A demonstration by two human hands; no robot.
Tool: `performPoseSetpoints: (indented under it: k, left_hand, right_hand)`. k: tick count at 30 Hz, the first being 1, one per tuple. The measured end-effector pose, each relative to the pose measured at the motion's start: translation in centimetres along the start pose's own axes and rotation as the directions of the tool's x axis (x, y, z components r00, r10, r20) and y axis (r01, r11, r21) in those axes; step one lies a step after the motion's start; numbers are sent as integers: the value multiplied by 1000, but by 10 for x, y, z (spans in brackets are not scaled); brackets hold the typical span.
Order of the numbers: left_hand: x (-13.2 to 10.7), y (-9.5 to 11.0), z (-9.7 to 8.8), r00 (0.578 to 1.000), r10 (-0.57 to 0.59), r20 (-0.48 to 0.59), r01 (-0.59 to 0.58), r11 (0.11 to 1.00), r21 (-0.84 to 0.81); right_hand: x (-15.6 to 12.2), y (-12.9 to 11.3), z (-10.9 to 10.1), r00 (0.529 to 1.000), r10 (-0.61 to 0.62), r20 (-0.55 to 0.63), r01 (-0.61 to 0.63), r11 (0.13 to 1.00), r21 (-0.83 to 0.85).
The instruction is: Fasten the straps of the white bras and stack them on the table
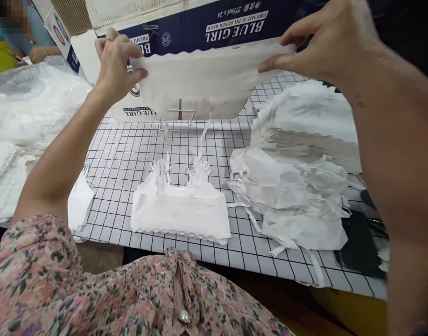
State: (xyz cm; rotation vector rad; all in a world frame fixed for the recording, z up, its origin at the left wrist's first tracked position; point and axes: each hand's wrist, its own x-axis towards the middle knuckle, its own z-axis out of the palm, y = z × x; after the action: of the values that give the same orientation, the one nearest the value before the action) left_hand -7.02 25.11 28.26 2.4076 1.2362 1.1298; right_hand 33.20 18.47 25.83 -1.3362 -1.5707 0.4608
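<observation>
Where the upper left of the frame shows the next seat, a co-worker in a pale blue top sits beyond a bulging clear plastic bag full of white fabric. A stack of white scallop-edged cloth lies at the left edge, and a pink floral blouse fills the lower left. A small folded white garment lies on a black-and-white grid mat, just beside the person's left forearm. The left hand, with a ring on one finger, pinches one end of a white scallop-edged fabric top at top centre, raised above the mat before a navy and white cardboard carton printed BLUE GIRL. Thin white straps hang from that top. Below it at centre, a white strappy camisole top lies flat, its scalloped hem toward the person. At upper right, the right hand clamps the other end between thumb and fingers, so the hands stand well apart with the cloth spread between them. Right of centre, a loose heap of white tops lies on the mat, with a taller white stack behind it.
</observation>
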Motion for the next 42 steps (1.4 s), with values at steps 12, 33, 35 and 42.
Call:
performPoseSetpoints:
  k: [12, 33, 35, 42]
  left_hand:
    - [-217, -34, 61, 981, -134, 139, 164, 958, -233]
    - [-410, 6, 53, 979, 141, 145, -139, 990, -25]
    - [-411, 10, 50, 975, 117, 187, -120, 993, 4]
    - [-392, 39, 73, 989, -20, 144, 5, 995, 102]
  right_hand:
    - [-175, 75, 45, 972, 85, 220, 21, 899, -438]
    - [-393, 63, 62, 898, -291, 330, 426, 763, -485]
    - [-398, 58, 61, 854, -384, 352, 514, 735, -443]
    - [-374, 49, 86, 972, -175, 158, 230, 847, -480]
